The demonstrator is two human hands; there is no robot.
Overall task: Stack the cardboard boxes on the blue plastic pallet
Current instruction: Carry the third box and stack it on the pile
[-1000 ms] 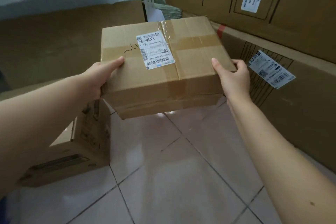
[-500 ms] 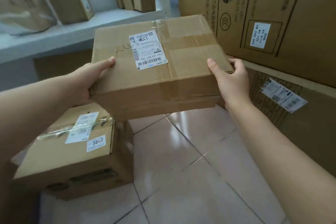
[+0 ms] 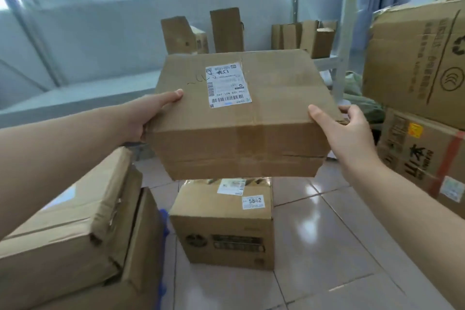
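Observation:
I hold a flat taped cardboard box (image 3: 241, 118) with a white shipping label in the air at chest height. My left hand (image 3: 148, 113) grips its left edge and my right hand (image 3: 344, 128) grips its right edge, thumbs on top. Below it a smaller box marked 5842 (image 3: 221, 229) stands on the tiled floor. At the lower left, stacked cardboard boxes (image 3: 70, 239) sit over a sliver of the blue plastic pallet (image 3: 163, 224), most of which is hidden.
Large printed cartons (image 3: 415, 83) are piled at the right. A metal shelf (image 3: 75, 93) behind carries several upright small boxes (image 3: 226, 30). Glossy floor tiles (image 3: 327, 246) lie open between the 5842 box and the right cartons.
The view has swung left and up with the held box. The 5842 box now sits under the held box, and the stack on the pallet has come into view at the lower left.

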